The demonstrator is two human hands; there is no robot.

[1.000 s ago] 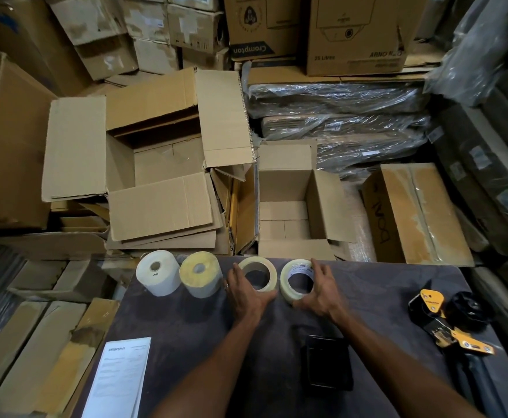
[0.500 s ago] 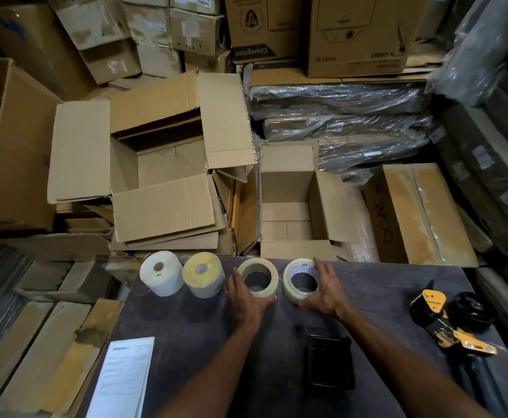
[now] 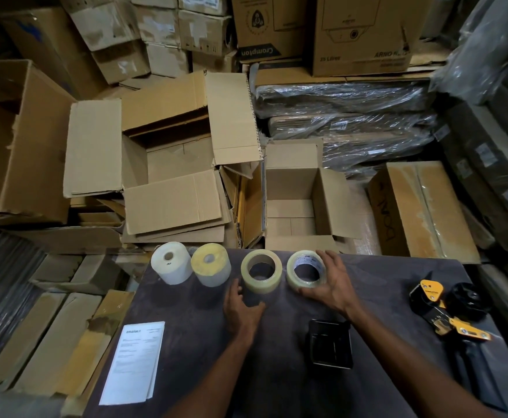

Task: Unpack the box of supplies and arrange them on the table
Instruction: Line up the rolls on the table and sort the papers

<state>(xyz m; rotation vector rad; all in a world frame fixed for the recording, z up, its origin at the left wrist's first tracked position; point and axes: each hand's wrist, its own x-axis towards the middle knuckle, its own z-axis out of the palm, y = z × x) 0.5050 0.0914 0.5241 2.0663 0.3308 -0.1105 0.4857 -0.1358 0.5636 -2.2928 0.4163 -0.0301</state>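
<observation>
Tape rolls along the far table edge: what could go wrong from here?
1. The four rolls sit close to the far table edge; a push from the right hand, which cups the right tape roll, could tip it off toward the open box below.
2. The left hand rests just by the left tape roll; a nudge could knock it into the yellow roll.

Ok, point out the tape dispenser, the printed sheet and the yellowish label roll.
tape dispenser (image 3: 432, 309): head view, on its black body below the yellow guard.
printed sheet (image 3: 135, 362): head view, middle of the page.
yellowish label roll (image 3: 212, 273): head view, on its side wall.
</observation>
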